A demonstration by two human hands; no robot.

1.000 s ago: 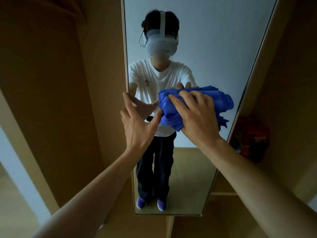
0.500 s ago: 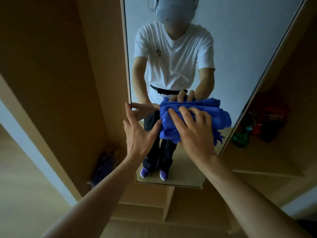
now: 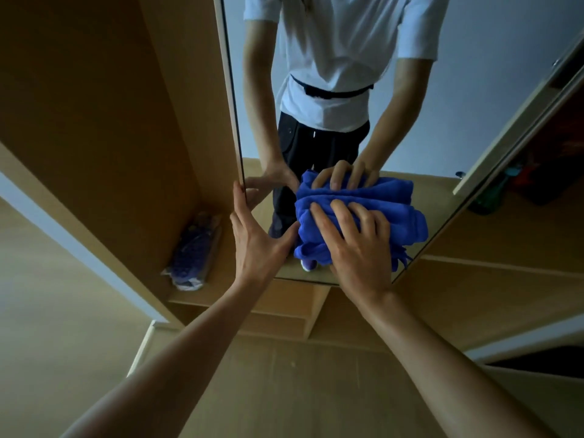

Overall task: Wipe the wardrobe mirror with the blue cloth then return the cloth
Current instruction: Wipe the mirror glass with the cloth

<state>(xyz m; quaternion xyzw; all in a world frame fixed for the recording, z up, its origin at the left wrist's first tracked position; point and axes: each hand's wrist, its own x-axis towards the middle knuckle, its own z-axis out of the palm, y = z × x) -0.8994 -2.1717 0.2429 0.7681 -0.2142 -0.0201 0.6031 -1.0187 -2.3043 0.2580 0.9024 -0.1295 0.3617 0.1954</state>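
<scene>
The wardrobe mirror [image 3: 474, 99] is a tall panel set in a wooden wardrobe; it reflects a person in a white shirt and dark trousers. My right hand [image 3: 354, 248] presses a bunched blue cloth [image 3: 401, 222] flat against the lower part of the glass, just above the bottom edge. My left hand [image 3: 256, 245] lies spread with fingers apart on the mirror's left edge, right beside the cloth, holding nothing.
A clear packet of purple items [image 3: 192, 248] lies on the wardrobe shelf to the left of the mirror. Dark, red and green objects [image 3: 518, 188] sit on the shelf to the right. Wooden shelf dividers [image 3: 316, 308] run below the mirror, with a pale floor beneath.
Both hands and the cloth have slid down the mirror, from chest height in the reflection to near its bottom edge. My view has tilted down with them.
</scene>
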